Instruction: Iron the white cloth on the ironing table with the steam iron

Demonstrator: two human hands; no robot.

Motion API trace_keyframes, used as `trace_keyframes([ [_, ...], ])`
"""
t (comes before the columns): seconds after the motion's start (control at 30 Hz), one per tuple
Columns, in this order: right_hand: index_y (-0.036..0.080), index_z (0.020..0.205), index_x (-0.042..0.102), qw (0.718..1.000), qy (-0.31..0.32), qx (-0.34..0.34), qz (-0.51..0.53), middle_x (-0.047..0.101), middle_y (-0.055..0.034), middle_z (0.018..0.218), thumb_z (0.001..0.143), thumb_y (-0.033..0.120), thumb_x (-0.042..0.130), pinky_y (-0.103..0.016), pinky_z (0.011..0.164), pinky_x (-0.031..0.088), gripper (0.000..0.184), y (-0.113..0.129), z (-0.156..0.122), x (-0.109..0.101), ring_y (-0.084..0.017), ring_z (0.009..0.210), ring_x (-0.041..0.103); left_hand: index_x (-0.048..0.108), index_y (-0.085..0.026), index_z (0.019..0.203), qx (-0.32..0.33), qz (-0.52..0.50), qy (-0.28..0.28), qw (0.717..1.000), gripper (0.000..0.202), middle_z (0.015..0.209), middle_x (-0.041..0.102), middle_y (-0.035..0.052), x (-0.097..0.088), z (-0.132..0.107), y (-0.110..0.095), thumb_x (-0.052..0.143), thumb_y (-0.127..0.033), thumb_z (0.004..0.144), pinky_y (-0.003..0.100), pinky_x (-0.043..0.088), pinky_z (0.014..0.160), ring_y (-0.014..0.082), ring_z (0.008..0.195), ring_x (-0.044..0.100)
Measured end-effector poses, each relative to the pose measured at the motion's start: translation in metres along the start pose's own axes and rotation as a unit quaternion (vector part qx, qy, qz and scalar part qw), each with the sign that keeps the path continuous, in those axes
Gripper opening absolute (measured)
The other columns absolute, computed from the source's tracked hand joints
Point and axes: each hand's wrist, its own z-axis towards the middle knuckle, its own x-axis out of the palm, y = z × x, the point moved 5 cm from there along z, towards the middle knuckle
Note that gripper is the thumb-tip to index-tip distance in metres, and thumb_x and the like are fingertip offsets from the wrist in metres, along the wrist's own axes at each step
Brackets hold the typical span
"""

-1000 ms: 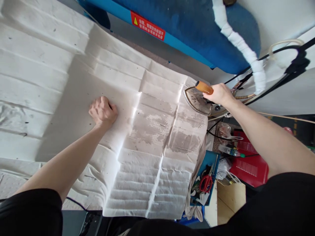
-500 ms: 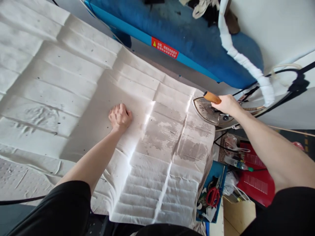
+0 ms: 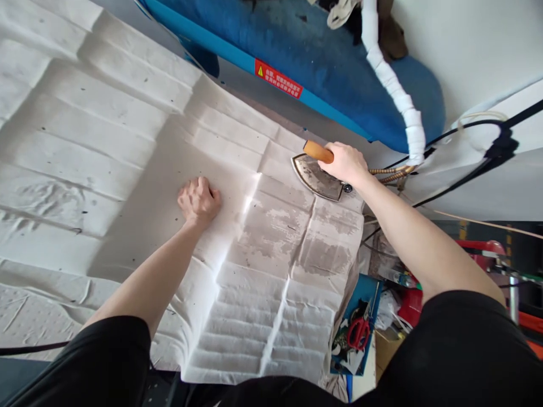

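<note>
1. The right hand (image 3: 345, 164) is closed in a firm, narrow grip around the orange wooden handle (image 3: 316, 151) of a steam iron with a stained grey metal body (image 3: 316, 177). The iron is placed at the far edge of a large white creased cotton cloth (image 3: 169, 164), and a braided metal-sheathed hose (image 3: 388, 170) is seen running from beside it.
2. The left hand (image 3: 199, 200) is curled into a loose fist, well apart from the iron. Its knuckles are pressed onto the cloth, and nothing is held in it.
3. The cloth is spread flat, marked by a grid of fold lines, with grey damp patches (image 3: 275, 240) seen between the left hand and the near side of the iron. A white dimpled pad (image 3: 29, 322) is seen under its lower left edge.
4. A blue padded ironing board (image 3: 322, 73) with a red warning label (image 3: 278, 78) is seen beyond the cloth. A white-wrapped hose (image 3: 394, 79) and 2 black cables (image 3: 496, 147) are seen at the upper right.
5. Red-handled scissors (image 3: 358, 333) are laid in a blue tray (image 3: 365, 294), just beside the cloth's right edge.
</note>
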Motion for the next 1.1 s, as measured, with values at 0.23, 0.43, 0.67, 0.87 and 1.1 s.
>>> trace_keyframes([
  [0.23,0.024,0.143,0.055,0.995,-0.008,-0.022,0.092,0.063,-0.015,0.132,0.076,0.062,0.076,-0.05,0.089,0.054,0.079,-0.009,0.013,0.002,-0.036,0.108,0.067,0.064,-0.016,0.11,0.013,0.052,-0.007,0.999,0.03,0.115,0.065,0.0211,0.001,0.0,-0.001,0.044,-0.03,0.092,0.051,0.042,0.098,0.0388,0.113,0.058],
  [0.43,0.018,0.109,0.071,0.995,0.037,-0.009,0.095,0.07,-0.0132,0.089,0.079,0.059,0.073,-0.045,0.078,0.055,0.051,-0.008,0.022,0.011,-0.037,0.096,0.069,0.06,-0.015,0.108,0.011,0.076,-0.003,0.997,0.026,0.115,0.065,0.0196,-0.002,-0.001,-0.005,0.044,-0.028,0.092,0.047,0.041,0.096,0.0339,0.109,0.057],
  [0.67,0.014,0.12,0.07,0.998,0.041,-0.02,0.035,0.07,-0.0153,0.095,0.089,0.06,0.062,-0.048,0.084,0.055,0.056,-0.001,0.014,0.006,-0.039,0.105,0.068,0.058,-0.014,0.105,0.022,0.087,-0.019,0.996,0.021,0.112,0.065,0.0147,-0.002,-0.001,-0.005,0.047,-0.028,0.093,0.042,0.041,0.091,0.0283,0.102,0.055],
  [0.87,0.014,0.124,0.069,0.999,0.026,-0.033,0.012,0.07,-0.0153,0.096,0.092,0.061,0.057,-0.048,0.085,0.055,0.058,0.001,0.011,0.005,-0.04,0.107,0.068,0.059,-0.013,0.108,0.022,0.084,-0.019,0.996,0.023,0.113,0.064,0.0148,0.0,0.0,-0.003,0.047,-0.027,0.094,0.042,0.04,0.091,0.0277,0.1,0.053],
  [1.1,0.015,0.121,0.07,1.0,0.02,-0.014,-0.004,0.07,-0.0162,0.1,0.094,0.063,0.055,-0.051,0.089,0.054,0.057,0.002,0.006,0.004,-0.041,0.108,0.067,0.058,-0.013,0.11,0.027,0.091,-0.011,0.995,0.024,0.114,0.064,0.0155,-0.002,-0.001,-0.005,0.045,-0.027,0.095,0.042,0.04,0.09,0.028,0.101,0.054],
])
